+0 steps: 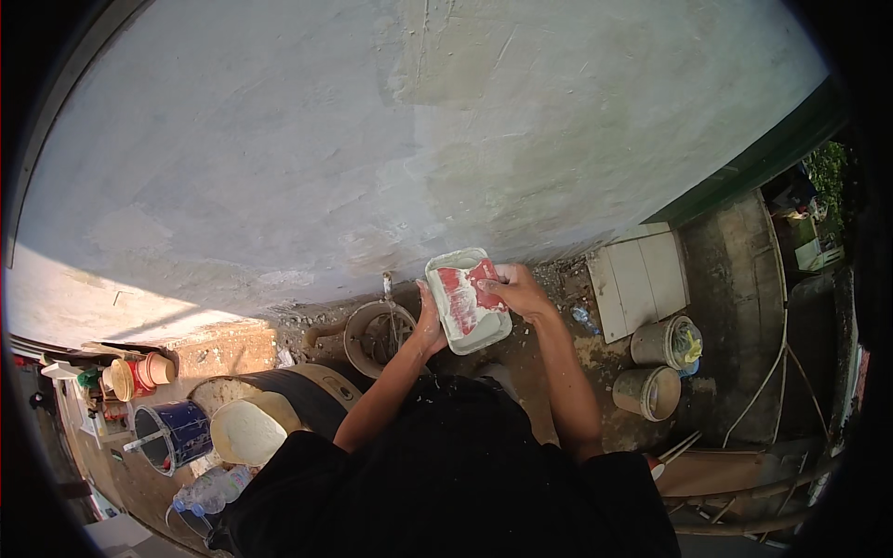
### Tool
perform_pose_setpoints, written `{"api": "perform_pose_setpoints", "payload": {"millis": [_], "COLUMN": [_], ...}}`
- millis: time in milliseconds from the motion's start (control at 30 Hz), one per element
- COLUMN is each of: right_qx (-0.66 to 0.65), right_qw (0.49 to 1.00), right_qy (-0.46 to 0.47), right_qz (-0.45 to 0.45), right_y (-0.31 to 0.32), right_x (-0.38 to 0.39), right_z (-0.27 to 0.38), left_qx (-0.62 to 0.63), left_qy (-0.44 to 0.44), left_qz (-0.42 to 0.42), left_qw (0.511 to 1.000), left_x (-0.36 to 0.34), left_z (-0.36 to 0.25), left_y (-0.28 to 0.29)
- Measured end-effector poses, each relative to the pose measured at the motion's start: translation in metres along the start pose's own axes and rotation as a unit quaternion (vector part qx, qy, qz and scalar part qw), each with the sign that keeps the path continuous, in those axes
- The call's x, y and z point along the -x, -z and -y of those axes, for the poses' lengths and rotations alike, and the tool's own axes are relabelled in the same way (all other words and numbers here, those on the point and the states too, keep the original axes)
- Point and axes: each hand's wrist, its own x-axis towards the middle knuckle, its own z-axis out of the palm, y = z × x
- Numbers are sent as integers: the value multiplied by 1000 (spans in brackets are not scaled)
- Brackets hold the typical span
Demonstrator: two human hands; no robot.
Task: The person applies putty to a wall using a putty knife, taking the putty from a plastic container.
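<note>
In front of my body I hold a shallow white rectangular tray with rounded corners. My left hand is closed on the tray's left edge, its thumb up along the side. My right hand grips a flat red putty spreader between thumb and fingers. The spreader lies across the inside of the tray, its face streaked with white paste. Whether it touches the tray's bottom I cannot tell. The fingers under both things are partly hidden.
A patchy plastered wall rises ahead. Below its tap stands a round bucket. To the left are a dark barrel, a blue bucket and plastic bottles. On the right, paint pails stand near leaning boards.
</note>
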Motion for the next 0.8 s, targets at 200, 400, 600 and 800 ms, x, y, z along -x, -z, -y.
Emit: {"api": "perform_pose_setpoints", "payload": {"millis": [200,400,600,800], "right_qx": [-58,-122,-225,-320], "right_qw": [998,992,964,903], "right_qy": [1,15,51,192], "right_qz": [-5,-40,-130,-213], "right_y": [18,19,-8,-52], "right_x": [0,8,16,-6], "right_z": [-2,2,26,121], "left_qx": [42,6,-30,6], "left_qy": [11,-10,-52,-79], "left_qz": [35,0,-15,-28], "left_qw": [998,1000,998,997], "left_x": [-4,1,1,4], "left_z": [-11,-25,-37,-34], "left_y": [-10,-24,-26,-7]}}
